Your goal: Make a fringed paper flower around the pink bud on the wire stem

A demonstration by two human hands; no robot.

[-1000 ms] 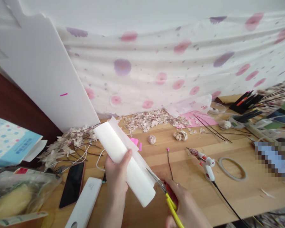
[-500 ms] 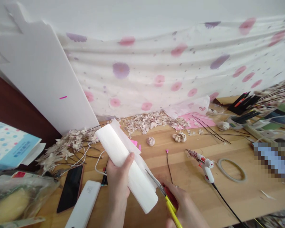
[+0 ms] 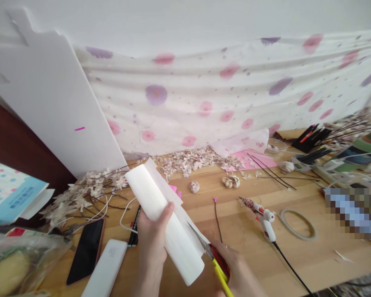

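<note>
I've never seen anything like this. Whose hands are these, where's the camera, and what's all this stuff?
There's no machine here: these are one person's bare hands. Every picture comes from a camera worn on that person's head, looking forward and down. The left hand grips a white roll; the right hand holds yellow-handled scissors, blades at the roll's loose sheet. On the wooden table lie a glue gun, a dark-screened phone and a heap of pale, papery flakes.

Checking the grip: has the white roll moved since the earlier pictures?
Yes, slightly right in the view: the white roll sits a little farther from the dark phone on the table than before.
</note>
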